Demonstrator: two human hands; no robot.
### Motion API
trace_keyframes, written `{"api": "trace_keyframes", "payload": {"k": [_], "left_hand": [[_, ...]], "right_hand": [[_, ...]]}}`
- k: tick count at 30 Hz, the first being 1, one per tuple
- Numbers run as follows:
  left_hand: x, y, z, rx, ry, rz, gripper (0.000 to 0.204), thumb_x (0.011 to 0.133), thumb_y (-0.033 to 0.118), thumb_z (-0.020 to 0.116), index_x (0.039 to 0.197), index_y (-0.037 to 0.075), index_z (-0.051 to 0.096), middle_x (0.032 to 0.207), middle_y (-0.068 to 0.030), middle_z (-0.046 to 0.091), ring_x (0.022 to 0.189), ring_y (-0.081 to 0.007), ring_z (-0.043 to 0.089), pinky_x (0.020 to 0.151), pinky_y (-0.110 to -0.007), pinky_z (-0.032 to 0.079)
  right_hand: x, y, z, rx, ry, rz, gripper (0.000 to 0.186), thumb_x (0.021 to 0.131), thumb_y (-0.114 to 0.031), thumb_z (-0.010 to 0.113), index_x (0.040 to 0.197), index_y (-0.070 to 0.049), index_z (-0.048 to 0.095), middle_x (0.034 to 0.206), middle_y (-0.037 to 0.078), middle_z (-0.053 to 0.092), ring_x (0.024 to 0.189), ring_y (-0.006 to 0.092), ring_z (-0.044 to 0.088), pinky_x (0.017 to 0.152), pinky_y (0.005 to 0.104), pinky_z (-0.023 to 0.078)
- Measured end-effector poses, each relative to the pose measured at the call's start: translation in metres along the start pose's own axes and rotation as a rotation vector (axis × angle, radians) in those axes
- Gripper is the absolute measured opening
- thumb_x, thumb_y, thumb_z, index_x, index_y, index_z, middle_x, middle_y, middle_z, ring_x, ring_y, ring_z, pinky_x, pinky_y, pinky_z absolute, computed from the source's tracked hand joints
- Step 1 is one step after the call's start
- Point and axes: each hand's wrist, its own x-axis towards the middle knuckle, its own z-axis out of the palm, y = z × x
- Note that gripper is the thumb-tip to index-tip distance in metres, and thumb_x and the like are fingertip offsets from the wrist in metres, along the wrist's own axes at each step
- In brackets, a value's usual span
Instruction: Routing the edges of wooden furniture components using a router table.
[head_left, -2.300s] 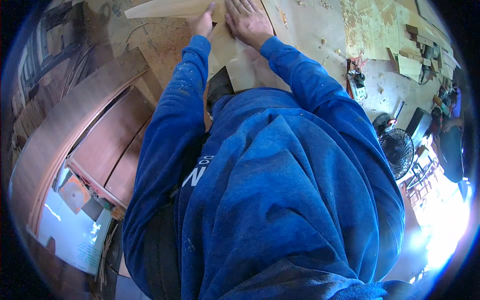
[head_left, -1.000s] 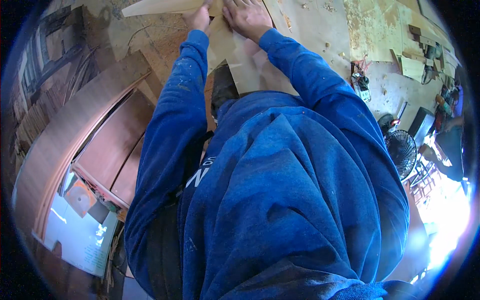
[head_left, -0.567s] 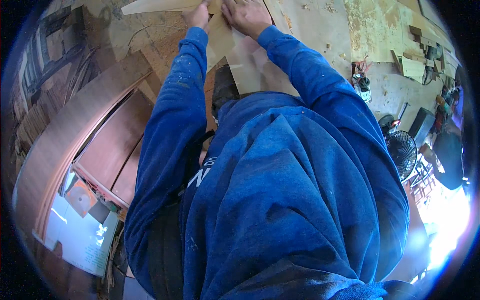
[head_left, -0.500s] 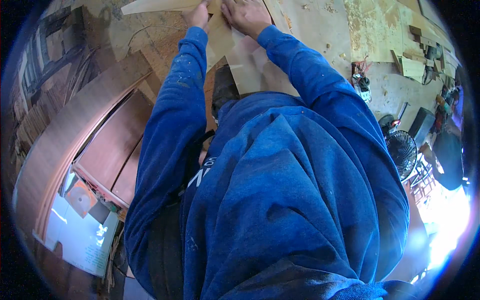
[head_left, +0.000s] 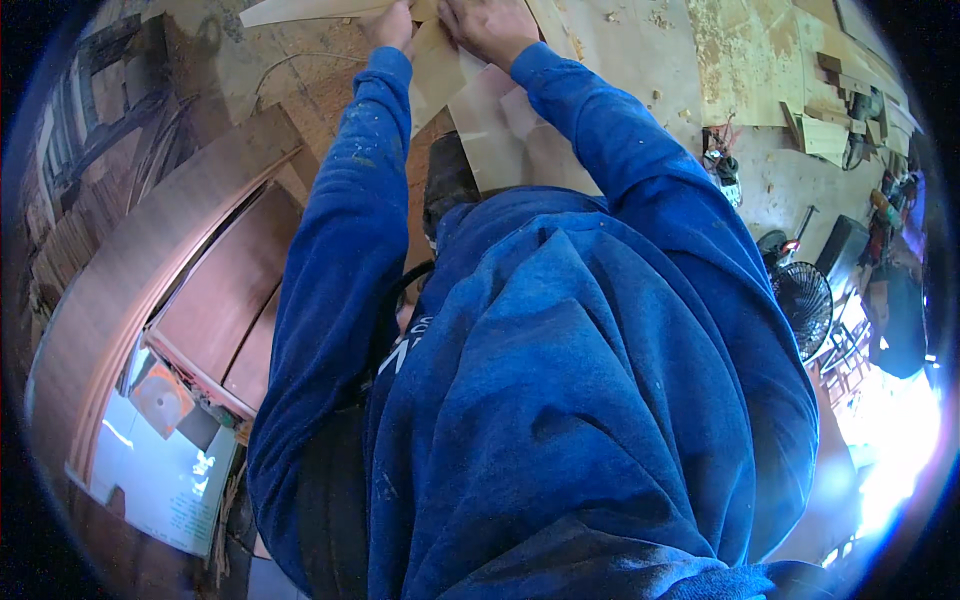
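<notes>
At the top edge my left hand (head_left: pixel 388 25) is closed on a thin pale wood sheet (head_left: pixel 300 11), which tapers to a point on the left. Close beside it, my right hand (head_left: pixel 493 28) is bent with its fingers together, gripping the same pale pieces where they meet. The frame's upper edge cuts off part of both hands' fingers. Below them, another pale wood piece (head_left: pixel 437 85) slants down between my forearms. A smooth light panel (head_left: pixel 520 140) lies under my right forearm, against my blue top.
Sawdust and a thin curved strip (head_left: pixel 300 56) lie on the floor at left. A long wooden panel (head_left: pixel 170 215) and stacked boards (head_left: pixel 70 240) stand at far left. On the right are wood offcuts (head_left: pixel 825 138), a power strip (head_left: pixel 728 180) and a black fan (head_left: pixel 803 305).
Both hands have shifted slightly left and up, toward the top edge. The pale piece below them now shows more between my forearms.
</notes>
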Motion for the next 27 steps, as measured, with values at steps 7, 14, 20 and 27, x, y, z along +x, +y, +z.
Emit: {"api": "trace_keyframes", "payload": {"k": [7,14,20,27], "left_hand": [[0.04,-0.006,-0.052,0.328,0.042,0.182,0.06,0.1,0.05,0.062,0.126,-0.003,0.07,0.122,-0.0108,0.071,0.109,-0.0206,0.064,0.094,-0.034,0.051],[-0.004,0.0,0.006,0.372,0.068,0.048,0.055,0.101,0.048,0.058,0.123,0.0,0.072,0.116,-0.0079,0.072,0.102,-0.0182,0.065,0.09,-0.034,0.052],[0.038,0.007,-0.056,-0.077,-0.513,-0.041,0.049,0.101,0.047,0.056,0.12,0.005,0.075,0.106,-0.0036,0.074,0.087,-0.0154,0.067,0.078,-0.033,0.054],[-0.003,0.035,0.018,0.649,0.067,0.149,0.062,0.101,0.054,0.059,0.127,-0.002,0.066,0.121,-0.015,0.07,0.106,-0.0276,0.067,0.089,-0.04,0.056]], "right_hand": [[0.016,-0.015,0.003,0.012,0.038,-0.058,0.049,0.1,-0.023,0.054,0.134,0.011,0.058,0.145,0.03,0.056,0.138,0.0419,0.051,0.123,0.0501,0.031],[0.0,0.002,0.001,-0.028,-0.029,0.013,0.05,0.099,-0.023,0.054,0.137,0.01,0.056,0.147,0.03,0.053,0.14,0.0423,0.049,0.123,0.0489,0.031],[0.019,-0.01,0.011,0.056,-0.006,-0.015,0.05,0.099,-0.023,0.054,0.137,0.01,0.057,0.147,0.03,0.054,0.14,0.0427,0.049,0.122,0.049,0.032],[0.01,0.017,0.015,-0.198,-0.052,-0.028,0.054,0.098,-0.029,0.057,0.139,0.006,0.057,0.148,0.025,0.054,0.14,0.0396,0.049,0.121,0.0481,0.035]]}}
